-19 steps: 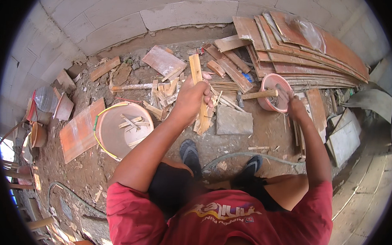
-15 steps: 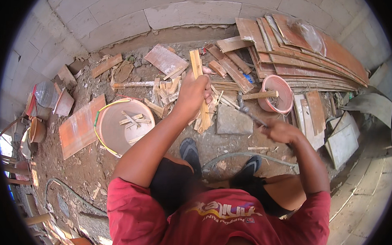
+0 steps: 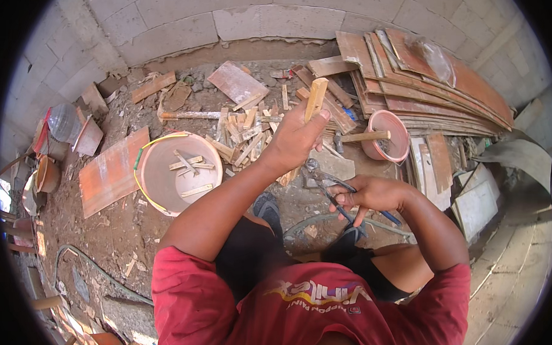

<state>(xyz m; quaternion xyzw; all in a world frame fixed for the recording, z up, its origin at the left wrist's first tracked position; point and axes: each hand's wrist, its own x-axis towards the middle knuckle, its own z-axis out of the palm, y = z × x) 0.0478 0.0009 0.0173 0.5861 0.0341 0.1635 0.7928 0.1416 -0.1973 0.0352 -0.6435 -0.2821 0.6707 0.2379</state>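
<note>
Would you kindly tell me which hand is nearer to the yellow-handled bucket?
Left: the left hand is to the right of the yellow-handled bucket; the right hand is farther right.

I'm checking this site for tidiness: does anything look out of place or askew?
Yes: wood strips lie scattered over the dirt floor, though a few are in the pale bucket; the stacked brown boards sit fanned unevenly rather than squared.

Two hands [image 3: 294, 139] [image 3: 375, 193]; one pair of pincers [image 3: 314, 168]; one held stick [image 3: 315, 99]; one hammer [image 3: 365, 137]; two feet [image 3: 267, 212].
</note>
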